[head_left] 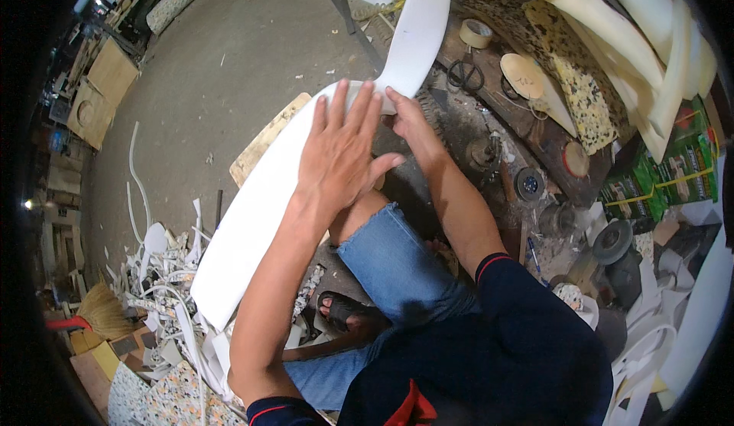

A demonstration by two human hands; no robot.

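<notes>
A long white foam strip [252, 239] runs from my lower left up past my knee and bends upward at the far end. My left hand [336, 147] lies flat on it near the bend, fingers stretched out and thumb apart. At the strip's edge, just right of those fingertips, my right hand [407, 115] pinches the foam. Its thumb is on the near face, and its other fingers are mostly hidden. A pale speckled board [267, 137] shows behind the strip.
White foam offcuts [164, 273] heap at the left beside a straw broom [107, 311]. On the right, a dark wooden bench [527, 136] bears a tape roll [475, 33] and black-handled scissors [465, 76]. Large cream foam pieces [612, 29] stack at the upper right.
</notes>
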